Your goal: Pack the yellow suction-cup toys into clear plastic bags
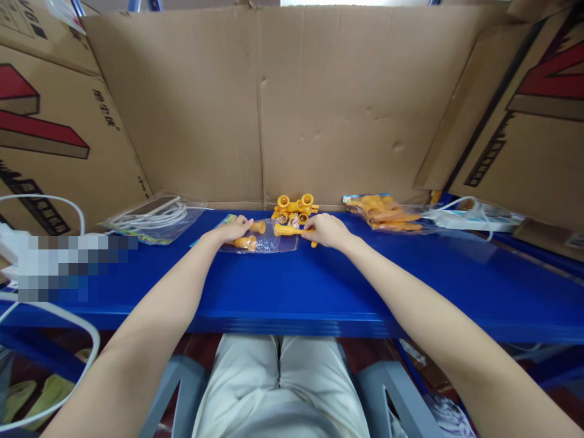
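My left hand (pixel 235 229) is closed around a yellow plastic piece with a flared end (pixel 258 227), over a clear plastic bag (pixel 276 244). Another yellow part (pixel 246 243) lies in or under the bag, just below those fingers. My right hand (pixel 330 231) pinches a yellow stick-like plastic piece with a wider end (pixel 286 230), which points left across the bag's edge. Right behind it stands a cluster of yellow cup-ended plastic parts (pixel 295 210), against the cardboard. Some fingertips are hidden by my hands.
A bag of yellow parts (pixel 383 213) lies to the right, beside a white cabled item (pixel 477 216). At left are a bagged white cable (pixel 157 214) and loose white cord (pixel 84 319). Cardboard (pixel 347 109) walls in the blue tabletop (pixel 292 286).
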`<state>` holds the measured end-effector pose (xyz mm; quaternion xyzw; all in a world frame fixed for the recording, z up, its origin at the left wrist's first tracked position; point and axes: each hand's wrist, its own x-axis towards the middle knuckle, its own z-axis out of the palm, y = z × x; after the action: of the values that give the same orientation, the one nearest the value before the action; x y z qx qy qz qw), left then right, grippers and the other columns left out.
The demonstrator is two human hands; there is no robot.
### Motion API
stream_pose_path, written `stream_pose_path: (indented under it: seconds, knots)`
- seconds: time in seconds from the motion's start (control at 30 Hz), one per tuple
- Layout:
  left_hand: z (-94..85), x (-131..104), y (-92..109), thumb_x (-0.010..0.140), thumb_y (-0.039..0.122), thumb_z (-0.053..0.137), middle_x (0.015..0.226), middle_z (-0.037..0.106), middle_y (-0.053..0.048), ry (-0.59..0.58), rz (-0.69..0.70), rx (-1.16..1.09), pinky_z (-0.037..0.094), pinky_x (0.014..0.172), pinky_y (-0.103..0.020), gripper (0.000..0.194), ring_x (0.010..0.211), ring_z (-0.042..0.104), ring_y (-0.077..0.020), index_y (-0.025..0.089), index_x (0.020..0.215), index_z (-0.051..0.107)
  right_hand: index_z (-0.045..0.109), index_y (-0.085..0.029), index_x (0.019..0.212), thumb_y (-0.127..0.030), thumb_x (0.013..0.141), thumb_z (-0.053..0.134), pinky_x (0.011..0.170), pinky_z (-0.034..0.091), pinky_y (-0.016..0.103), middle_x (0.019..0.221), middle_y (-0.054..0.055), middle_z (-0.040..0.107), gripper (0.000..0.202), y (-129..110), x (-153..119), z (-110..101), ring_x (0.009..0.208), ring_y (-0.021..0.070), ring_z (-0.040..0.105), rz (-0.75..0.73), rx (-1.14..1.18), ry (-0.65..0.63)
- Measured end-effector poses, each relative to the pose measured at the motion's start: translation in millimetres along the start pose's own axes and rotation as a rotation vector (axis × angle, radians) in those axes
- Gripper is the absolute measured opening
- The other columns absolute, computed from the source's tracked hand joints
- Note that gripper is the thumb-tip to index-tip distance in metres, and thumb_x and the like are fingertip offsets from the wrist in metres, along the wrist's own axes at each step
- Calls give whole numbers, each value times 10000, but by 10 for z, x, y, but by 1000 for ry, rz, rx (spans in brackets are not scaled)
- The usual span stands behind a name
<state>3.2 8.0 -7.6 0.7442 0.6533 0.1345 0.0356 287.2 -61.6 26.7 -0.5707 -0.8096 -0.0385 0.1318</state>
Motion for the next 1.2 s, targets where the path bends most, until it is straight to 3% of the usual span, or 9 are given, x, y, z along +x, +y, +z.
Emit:
stream_pose_path:
  seconds: [0.13,0.33,0.47,0.57,0.77,1.0,1.2]
  knots:
    - [4,24,-29,892,641,159,1229,627,-98,-67,11,-2,429,992,-383,650,1189,544,-253,219,1112,602,752,-233,937,-302,826,630,678,431,261,906,41,737,178,-27,-5,-21,871,203,659,-21,17,-10]
    - [2,26,-34,890,640,172,1228,624,-108,-68,5,-34,417,1000,-384,652,1176,549,-259,207,1111,605,762,-203,818,-270,786,669,564,372,237,736,16,718,119,85,-59,-227,673,146,617,-37,50,-115]
    - [1,25,-22,884,646,186,1218,626,-124,-75,-5,-59,426,978,-405,648,1166,556,-281,196,1094,602,767,-180,818,-247,777,666,548,371,217,688,-1,710,128,140,-51,-224,618,119,595,-99,154,-154]
    - [7,28,-4,880,645,184,1235,614,-146,-81,-7,-71,419,984,-407,654,1164,558,-285,177,1096,587,769,-188,841,-259,790,651,605,412,216,754,9,732,147,78,-31,-129,687,134,634,-109,148,-109]
    - [37,29,48,882,637,159,1275,611,-124,-103,69,-107,376,1040,-383,667,1277,478,-272,179,1154,560,730,-218,1051,-287,859,575,770,478,292,1060,75,730,256,-131,-18,71,973,233,673,34,2,75]
    - [29,15,84,890,625,149,1368,549,-140,-111,84,-123,358,1064,-386,693,1307,457,-271,152,1189,558,712,-178,1035,-252,883,529,800,496,307,1072,111,715,249,-216,-48,102,997,250,672,35,-87,95]
    - [-11,-43,140,896,601,187,1330,595,-109,-111,86,-214,364,1067,-363,683,1300,475,-274,162,1218,601,705,-167,1046,-243,879,524,794,508,333,1057,119,716,258,-300,-82,77,989,275,676,24,-100,87]
